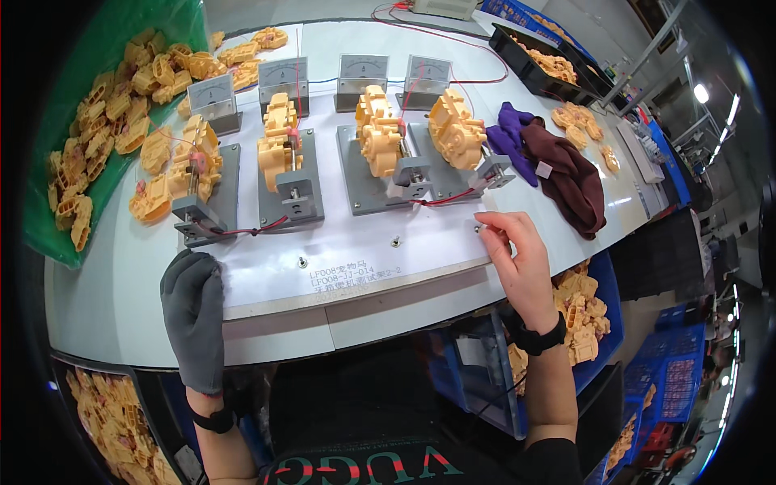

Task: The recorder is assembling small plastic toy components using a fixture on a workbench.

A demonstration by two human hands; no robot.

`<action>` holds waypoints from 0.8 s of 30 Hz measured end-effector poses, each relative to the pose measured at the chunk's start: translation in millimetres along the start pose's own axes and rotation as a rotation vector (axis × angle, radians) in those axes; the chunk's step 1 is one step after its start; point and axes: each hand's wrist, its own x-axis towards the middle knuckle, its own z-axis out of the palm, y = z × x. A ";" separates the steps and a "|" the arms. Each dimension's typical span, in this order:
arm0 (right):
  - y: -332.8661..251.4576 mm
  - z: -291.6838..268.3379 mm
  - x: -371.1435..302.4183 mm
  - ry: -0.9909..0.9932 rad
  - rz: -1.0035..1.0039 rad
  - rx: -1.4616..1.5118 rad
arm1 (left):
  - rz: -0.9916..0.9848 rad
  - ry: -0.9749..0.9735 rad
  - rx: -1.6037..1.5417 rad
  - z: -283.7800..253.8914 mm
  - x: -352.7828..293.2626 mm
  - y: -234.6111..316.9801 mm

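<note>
My left hand [194, 315], in a grey glove, rests at the front left of the white test board [356, 234]. Its fingers are curled down together, and whatever lies under them is hidden. At the board's right end my bare right hand [521, 263] has thumb and index finger closed at a small metal toggle switch [478, 229]. Two similar switches [303, 263] [396, 242] stand between the hands. Beyond them, several cream plastic gearbox housings [280, 153] sit upright on grey metal fixtures [364, 194] joined by red and black wires.
Analog meters [283, 77] line up behind the fixtures. A green bag [40, 190] spills housings at left. Purple and maroon cloths [566, 182] lie at right, near a black bin [525, 69]. Blue crates [610, 299] of housings stand below the table edge.
</note>
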 end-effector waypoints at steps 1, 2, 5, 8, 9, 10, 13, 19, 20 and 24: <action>-1.3 1.2 1.5 -0.012 0.000 0.000 | -0.004 0.009 0.000 0.4 -0.7 -0.5; -2.7 2.6 2.3 -0.014 0.032 0.015 | -0.015 0.010 0.002 0.7 -1.2 -1.2; -2.1 0.6 1.8 -0.016 0.057 -0.008 | -0.009 -0.005 -0.021 2.0 -0.6 0.3; -2.7 -0.1 0.1 -0.010 0.067 -0.034 | -0.022 0.001 -0.020 2.4 0.0 2.1; -1.3 -0.6 0.6 -0.014 0.058 -0.028 | -0.021 -0.001 -0.026 1.8 0.0 2.7; -0.9 -0.3 0.9 -0.018 0.048 -0.022 | -0.019 -0.003 -0.031 1.4 -0.1 3.3; -19.5 -3.6 0.9 0.007 -0.039 -0.226 | 0.005 -0.014 -0.008 1.8 0.2 3.5; -72.7 22.5 7.3 -0.226 -0.038 0.083 | 0.003 -0.002 -0.027 -2.0 -0.1 0.7; -73.7 31.9 8.5 -0.269 -0.046 0.108 | 0.003 0.002 -0.027 -2.7 0.4 1.3; -61.9 50.2 8.7 -0.157 -0.079 -0.036 | 0.038 -0.012 -0.024 2.9 2.4 1.1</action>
